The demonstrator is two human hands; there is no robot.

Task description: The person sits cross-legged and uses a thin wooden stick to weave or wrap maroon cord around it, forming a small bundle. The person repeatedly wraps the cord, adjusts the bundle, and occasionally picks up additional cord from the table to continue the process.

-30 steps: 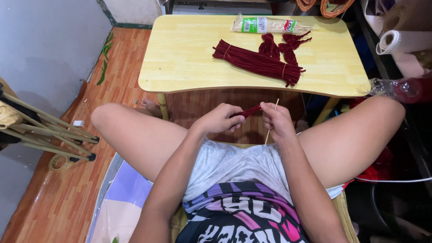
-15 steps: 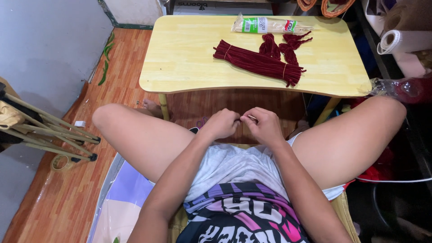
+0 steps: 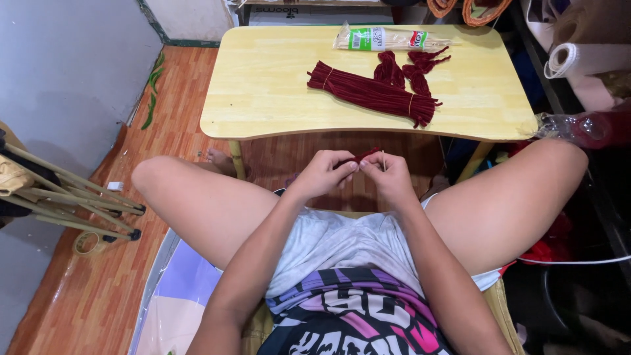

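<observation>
Chenille stem (image 3: pixel 363 156), dark red, sits pinched between our two hands above the lap, its long axis running left to right and tilting up toward the right. Our left hand (image 3: pixel 323 174) and right hand (image 3: pixel 389 175) almost touch, fingertips clamped on it. Beyond lies the bench (image 3: pixel 263 85) with a stem bundle (image 3: pixel 371 93).

Yellow table (image 3: pixel 263 98), dark-red stems (image 3: pixel 371 93), skewer packet (image 3: pixel 384 39)

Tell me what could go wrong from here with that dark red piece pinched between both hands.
The left hand and right hand grip the short dark red fuzzy stem only by fingertips over bare floor, so it could slip and drop. On the yellow table, the bundle of red stems lies near the front edge and might be knocked off.
</observation>
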